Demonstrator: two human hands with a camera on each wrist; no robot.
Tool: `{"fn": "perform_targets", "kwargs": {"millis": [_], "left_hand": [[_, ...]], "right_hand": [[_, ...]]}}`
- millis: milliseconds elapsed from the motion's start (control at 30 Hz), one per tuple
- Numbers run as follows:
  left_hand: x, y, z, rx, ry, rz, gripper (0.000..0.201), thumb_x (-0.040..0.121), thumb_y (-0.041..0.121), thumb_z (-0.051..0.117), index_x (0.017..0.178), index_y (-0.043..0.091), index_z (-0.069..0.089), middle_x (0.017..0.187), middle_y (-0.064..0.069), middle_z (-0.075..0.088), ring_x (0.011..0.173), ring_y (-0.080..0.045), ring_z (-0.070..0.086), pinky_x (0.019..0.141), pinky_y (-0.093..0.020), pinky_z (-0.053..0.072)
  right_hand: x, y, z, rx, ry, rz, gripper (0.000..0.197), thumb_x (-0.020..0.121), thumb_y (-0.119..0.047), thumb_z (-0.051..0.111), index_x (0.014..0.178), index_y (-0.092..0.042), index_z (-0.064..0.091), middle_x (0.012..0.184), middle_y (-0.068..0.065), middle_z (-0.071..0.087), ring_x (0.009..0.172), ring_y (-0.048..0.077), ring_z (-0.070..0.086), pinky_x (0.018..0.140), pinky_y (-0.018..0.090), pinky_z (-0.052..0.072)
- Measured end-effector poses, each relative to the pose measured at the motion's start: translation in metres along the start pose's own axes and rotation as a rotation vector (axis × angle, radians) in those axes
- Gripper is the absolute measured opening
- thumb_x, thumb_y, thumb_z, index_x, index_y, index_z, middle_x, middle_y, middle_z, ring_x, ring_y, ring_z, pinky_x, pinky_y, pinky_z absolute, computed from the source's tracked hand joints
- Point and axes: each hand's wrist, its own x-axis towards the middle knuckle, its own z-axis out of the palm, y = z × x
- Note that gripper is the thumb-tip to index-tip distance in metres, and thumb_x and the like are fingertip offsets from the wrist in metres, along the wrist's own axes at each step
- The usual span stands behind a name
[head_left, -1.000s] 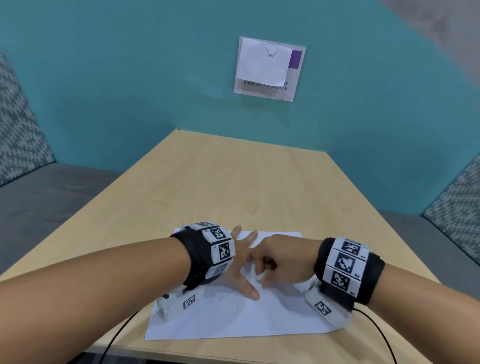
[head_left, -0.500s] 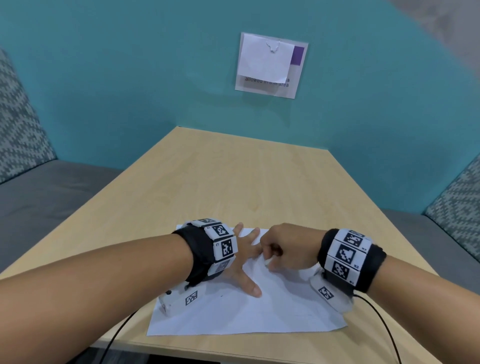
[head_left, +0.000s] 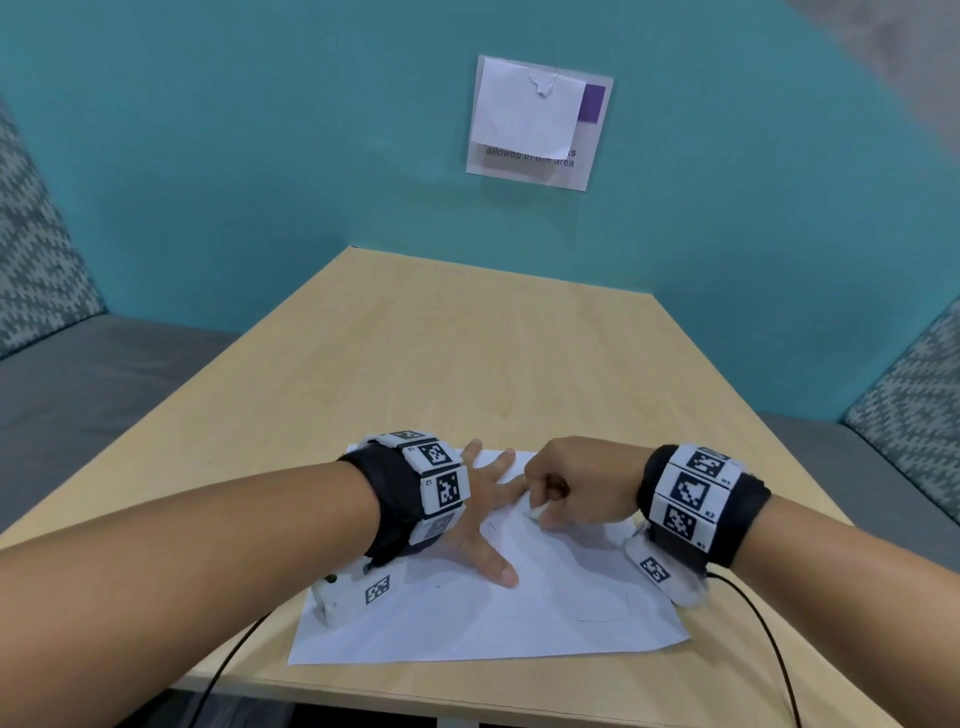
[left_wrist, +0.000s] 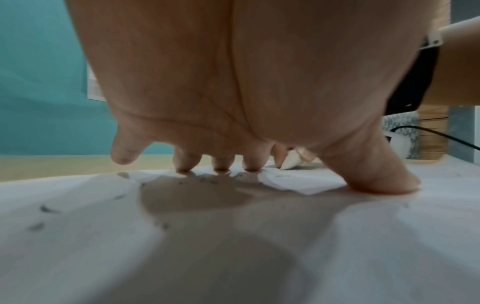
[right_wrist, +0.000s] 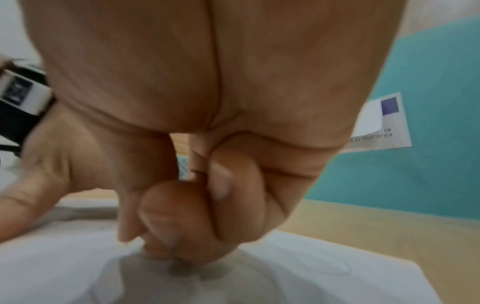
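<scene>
A white sheet of paper lies on the near part of the wooden table; it carries faint pencil marks and dark crumbs. My left hand presses flat on the sheet with fingers spread, and the fingertips and thumb touch the paper. My right hand is curled, just right of the left index finger. It pinches a small white pointed piece, perhaps an eraser, tip down on the sheet. In the right wrist view the curled fingers hide the piece.
A paper sign hangs on the teal wall behind the table. Grey benches with patterned cushions flank both sides. Black cables run from the wrist cameras over the near table edge.
My right hand has slid a little away from me across the sheet, from near the left thumb toward the left index fingertip. The left hand stays pressed in place.
</scene>
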Motion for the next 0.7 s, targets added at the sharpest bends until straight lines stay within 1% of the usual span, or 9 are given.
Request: {"fn": "perform_targets", "kwargs": {"millis": [133,200,267,300,400,433,533,567,700], "left_hand": [[0.000,-0.002,0.001,-0.015,0.013,0.006,0.107,0.078,0.078,0.057,0.153,0.049,-0.012,0.165,0.002,-0.021,0.150,-0.038,-0.020,0.111,-0.072,-0.001],[0.002,-0.002,0.003,-0.011,0.014,0.009,0.108,0.077,0.080,0.056,0.152,0.049,-0.015,0.165,0.002,-0.020,0.149,-0.039,-0.020,0.111,-0.072,-0.001],[0.002,-0.003,0.003,-0.007,0.015,0.006,0.109,0.077,0.081,0.055,0.152,0.048,-0.017,0.165,0.002,-0.020,0.149,-0.040,-0.019,0.111,-0.072,-0.001],[0.001,-0.002,0.003,-0.008,0.017,0.005,0.109,0.077,0.080,0.056,0.152,0.048,-0.016,0.165,0.002,-0.020,0.149,-0.040,-0.019,0.111,-0.072,-0.001],[0.001,-0.003,0.002,-0.016,0.027,0.014,0.107,0.078,0.078,0.057,0.152,0.050,-0.014,0.165,0.002,-0.019,0.150,-0.039,-0.019,0.111,-0.072,-0.001],[0.001,-0.003,0.002,-0.009,0.027,0.016,0.107,0.077,0.079,0.057,0.152,0.050,-0.014,0.165,0.002,-0.019,0.150,-0.039,-0.019,0.111,-0.072,0.000],[0.003,-0.003,0.003,0.013,0.015,0.003,0.108,0.076,0.082,0.053,0.152,0.049,-0.016,0.165,0.002,-0.020,0.150,-0.040,-0.018,0.111,-0.073,-0.001],[0.002,-0.002,0.003,0.011,0.017,0.002,0.108,0.077,0.082,0.054,0.152,0.048,-0.015,0.165,0.002,-0.020,0.150,-0.040,-0.018,0.111,-0.073,-0.001],[0.000,-0.004,0.004,-0.028,0.032,0.018,0.104,0.077,0.079,0.057,0.153,0.050,-0.008,0.165,0.002,-0.020,0.150,-0.038,-0.020,0.111,-0.070,-0.003]], "right_hand": [[-0.004,-0.011,0.012,-0.006,-0.071,-0.090,0.008,0.085,-0.026,0.068,0.086,-0.024,0.060,0.073,-0.014,0.051,0.065,0.002,0.047,0.063,0.018,0.037],[-0.005,-0.006,0.007,-0.007,-0.050,-0.058,0.012,0.086,-0.026,0.068,0.081,-0.028,0.057,0.073,-0.014,0.051,0.064,0.002,0.047,0.061,0.017,0.036],[-0.005,-0.001,0.001,-0.014,-0.005,-0.003,0.011,0.085,-0.025,0.069,0.083,-0.027,0.058,0.073,-0.011,0.053,0.064,0.004,0.047,0.059,0.017,0.036],[-0.005,-0.002,0.003,-0.021,-0.001,-0.008,0.010,0.085,-0.025,0.069,0.084,-0.026,0.058,0.073,-0.012,0.053,0.064,0.005,0.048,0.059,0.018,0.036],[-0.008,-0.011,0.012,-0.012,-0.065,-0.094,0.011,0.086,-0.024,0.066,0.086,-0.026,0.056,0.074,-0.014,0.052,0.067,0.004,0.048,0.064,0.018,0.039],[-0.007,-0.012,0.011,-0.005,-0.068,-0.091,0.010,0.086,-0.025,0.067,0.086,-0.026,0.057,0.075,-0.014,0.052,0.068,0.004,0.048,0.064,0.019,0.039],[-0.004,-0.002,0.001,-0.011,0.006,0.011,0.009,0.086,-0.026,0.068,0.091,-0.022,0.064,0.074,-0.012,0.053,0.070,0.010,0.051,0.061,0.019,0.038],[-0.004,-0.002,0.002,-0.022,0.011,0.014,0.009,0.086,-0.026,0.068,0.092,-0.021,0.064,0.074,-0.012,0.053,0.071,0.011,0.051,0.062,0.019,0.038],[-0.007,-0.015,0.014,-0.002,-0.061,-0.095,0.007,0.085,-0.025,0.066,0.090,-0.022,0.061,0.075,-0.012,0.053,0.067,0.006,0.049,0.064,0.020,0.040]]}}
